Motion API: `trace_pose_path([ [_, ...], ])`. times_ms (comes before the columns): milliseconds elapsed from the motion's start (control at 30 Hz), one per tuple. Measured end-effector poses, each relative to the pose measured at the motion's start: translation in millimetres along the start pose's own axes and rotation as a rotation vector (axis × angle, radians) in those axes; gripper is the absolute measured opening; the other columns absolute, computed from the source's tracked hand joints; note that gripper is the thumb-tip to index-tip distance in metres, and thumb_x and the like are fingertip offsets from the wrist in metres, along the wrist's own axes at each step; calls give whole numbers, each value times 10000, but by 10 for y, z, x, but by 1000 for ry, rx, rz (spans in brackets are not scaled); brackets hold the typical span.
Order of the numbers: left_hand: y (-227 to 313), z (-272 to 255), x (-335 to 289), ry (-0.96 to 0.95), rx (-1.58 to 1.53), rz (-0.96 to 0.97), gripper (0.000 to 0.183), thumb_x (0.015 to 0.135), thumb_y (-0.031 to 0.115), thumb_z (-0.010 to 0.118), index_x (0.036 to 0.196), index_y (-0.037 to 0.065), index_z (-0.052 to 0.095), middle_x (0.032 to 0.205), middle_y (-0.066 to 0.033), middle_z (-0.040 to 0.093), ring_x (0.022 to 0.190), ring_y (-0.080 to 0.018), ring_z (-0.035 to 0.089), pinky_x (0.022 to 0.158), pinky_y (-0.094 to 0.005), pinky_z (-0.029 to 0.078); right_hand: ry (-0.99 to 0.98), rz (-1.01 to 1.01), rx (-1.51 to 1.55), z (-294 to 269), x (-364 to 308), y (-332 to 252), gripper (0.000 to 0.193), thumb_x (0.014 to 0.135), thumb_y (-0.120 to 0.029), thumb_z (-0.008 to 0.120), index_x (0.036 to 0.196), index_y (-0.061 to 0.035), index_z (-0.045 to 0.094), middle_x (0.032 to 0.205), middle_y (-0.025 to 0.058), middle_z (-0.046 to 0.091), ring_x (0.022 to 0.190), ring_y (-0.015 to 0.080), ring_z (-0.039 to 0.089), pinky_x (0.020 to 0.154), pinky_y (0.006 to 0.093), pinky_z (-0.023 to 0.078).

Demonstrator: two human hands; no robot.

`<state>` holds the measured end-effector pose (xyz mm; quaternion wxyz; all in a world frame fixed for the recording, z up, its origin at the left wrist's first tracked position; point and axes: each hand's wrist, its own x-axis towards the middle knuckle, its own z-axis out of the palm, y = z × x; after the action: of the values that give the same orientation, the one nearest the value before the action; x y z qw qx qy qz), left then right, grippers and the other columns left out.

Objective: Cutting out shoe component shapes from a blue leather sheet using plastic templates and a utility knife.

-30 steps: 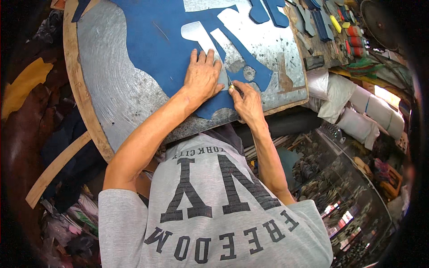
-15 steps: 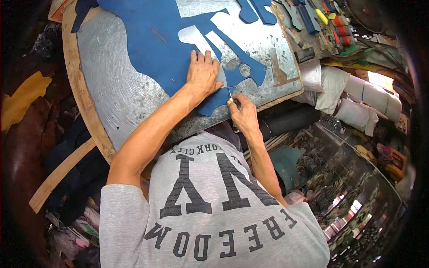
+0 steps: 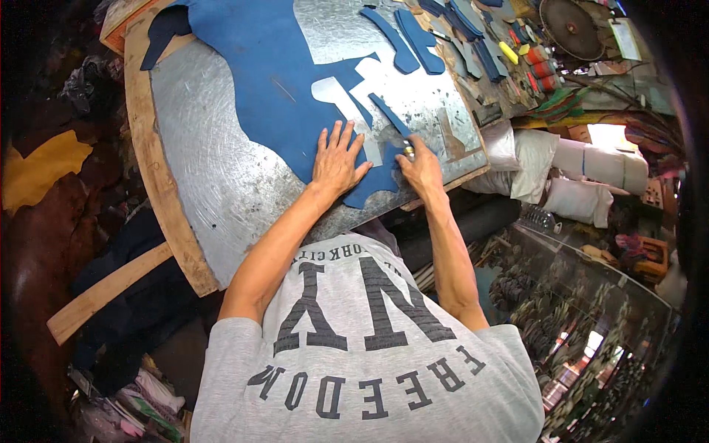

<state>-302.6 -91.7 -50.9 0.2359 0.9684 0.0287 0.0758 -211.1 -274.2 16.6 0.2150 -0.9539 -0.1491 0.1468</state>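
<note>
My left hand lies flat with fingers spread on a large blue leather sheet, beside a pale grey pattern piece. The fingers are close to the pattern's lower part. Farther right, my right hand is closed round a small knife; a brass-coloured part shows, and its blade is hard to make out. A narrow blue leather strip meets the fingertips of that hand; whether they grip it I cannot tell. Another blue portion spreads between both hands near the table's front edge.
The leather rests on a scratched metal sheet edged with wood. Cut blue pieces lie at the far right, near a yellow marker-like stick and red spools. White wrapped rolls stand beyond the right edge.
My right hand has moved away from me and right with the knife. The narrow blue strip now lies apart from the sheet. My left hand's fingers have spread, and the view has shifted.
</note>
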Motion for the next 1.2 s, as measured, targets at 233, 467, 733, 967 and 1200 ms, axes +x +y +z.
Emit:
trace_pose_path([
  [233, 55, 64, 55, -5, -2, 18, 633, 890, 511, 621, 1357, 91, 544, 1537, -178, 361, 1439, -380, 281, 1162, -562, 203, -15, -8, 239, -567, -643, 258, 327, 843, -188, 705, 1095, 12, 650, 857, 142, 676, 728, 235, 632, 680, 351, 489],
  [467, -143, 107, -98, 22, 77, 36, 637, 921, 483, 595, 1398, 70, 510, 1552, -179, 343, 1448, -375, 274, 1164, -556, 199, 271, 211, 473, -1524, -1001, 280, 276, 837, -164, 739, 1059, -25, 653, 710, -34, 530, 564, 56, 472, 482, 238, 367],
  [733, -39, 77, -12, 32, 78, 93, 623, 913, 465, 607, 1391, 75, 526, 1546, -177, 353, 1447, -374, 273, 1170, -542, 207, 907, 172, 27, -3387, 46, 2286, 334, 820, -232, 736, 1016, 26, 652, 770, 124, 677, 662, 204, 627, 649, 334, 505],
  [967, -11, 30, -35, -3, 78, 47, 615, 921, 444, 616, 1406, 81, 507, 1563, -161, 332, 1458, -362, 254, 1172, -531, 205, 867, 469, 181, -2447, 114, 2959, 267, 905, -288, 676, 879, -26, 631, 671, 48, 620, 493, 166, 545, 457, 340, 444],
  [1200, -50, -16, -44, 11, 73, 40, 617, 909, 461, 612, 1385, 77, 532, 1546, -167, 362, 1451, -356, 278, 1173, -531, 206, 794, 470, 995, -740, -195, 2137, 264, 911, -260, 692, 822, -71, 531, 623, 6, 482, 433, 120, 489, 365, 285, 421],
])
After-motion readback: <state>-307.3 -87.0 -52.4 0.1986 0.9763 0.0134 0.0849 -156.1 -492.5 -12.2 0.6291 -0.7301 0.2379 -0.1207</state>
